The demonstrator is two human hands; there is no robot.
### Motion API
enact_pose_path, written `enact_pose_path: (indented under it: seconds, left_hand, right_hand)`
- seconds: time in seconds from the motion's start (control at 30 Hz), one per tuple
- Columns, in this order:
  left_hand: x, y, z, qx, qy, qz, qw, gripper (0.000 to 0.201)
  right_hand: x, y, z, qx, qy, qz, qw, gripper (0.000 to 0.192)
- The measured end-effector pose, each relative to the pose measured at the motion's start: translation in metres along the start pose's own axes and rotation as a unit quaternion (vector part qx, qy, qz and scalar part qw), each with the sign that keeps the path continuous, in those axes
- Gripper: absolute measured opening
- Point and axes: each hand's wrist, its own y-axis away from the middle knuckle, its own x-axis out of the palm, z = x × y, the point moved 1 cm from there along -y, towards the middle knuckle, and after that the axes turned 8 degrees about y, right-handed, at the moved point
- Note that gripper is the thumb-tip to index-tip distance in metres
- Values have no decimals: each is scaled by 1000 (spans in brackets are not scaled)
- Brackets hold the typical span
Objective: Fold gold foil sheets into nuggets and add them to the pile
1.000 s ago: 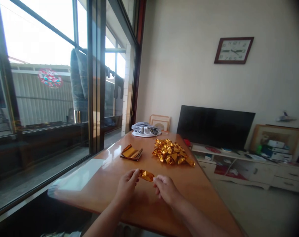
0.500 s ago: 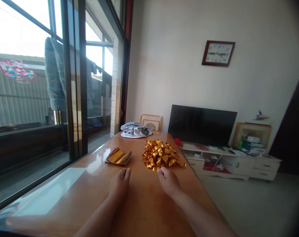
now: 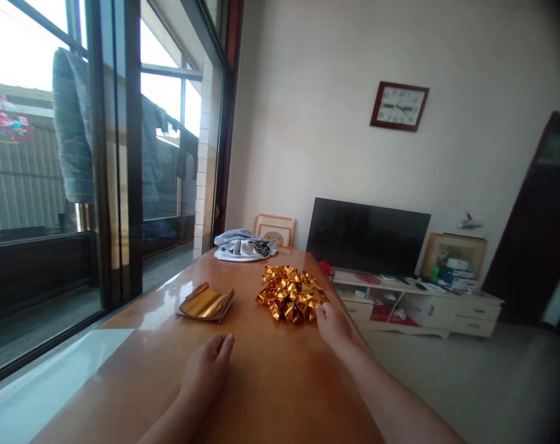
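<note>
A heap of folded gold foil pieces point(image 3: 292, 293) lies on the glossy wooden table point(image 3: 261, 382). My right hand point(image 3: 334, 327) is at the heap's right edge, its thumb and curled fingers against the outer pieces. Whether anything is between those fingers is hidden. A stack of flat gold foil sheets point(image 3: 206, 302), the top one curling up, rests to the left of the heap. Nearer me than that stack, my left hand point(image 3: 208, 364) is closed just above the table, thumb against the curled fingers. Nothing shows in it, and it is apart from the foil.
A bundle of grey and white cloth point(image 3: 243, 245) sits at the table's far end. Along the left runs a glass window point(image 3: 169, 185). Past the table's right edge stand a low white cabinet point(image 3: 477, 311) and a television point(image 3: 367, 235).
My right hand has moved from the heap's front to its right edge. The pieces that stuck out on the right now lie closer in. My left hand is farther from the sheets. The view has shifted right.
</note>
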Motion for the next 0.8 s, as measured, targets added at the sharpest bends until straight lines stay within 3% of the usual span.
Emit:
enact_pose_path:
  seconds: [0.23,0.5,0.8]
  left_hand:
    - [-1,0,3,-17,-15,18,1000,43]
    - [0,-1,4,-28,-26,53,998,43]
    - [-2,2,3,-35,-39,71,996,42]
  right_hand:
    - [2,-32,-17,85,-127,-24,988,35]
    - [4,-38,-44,187,-228,-19,955,32]
    - [25,-65,-27,244,-312,53,916,34]
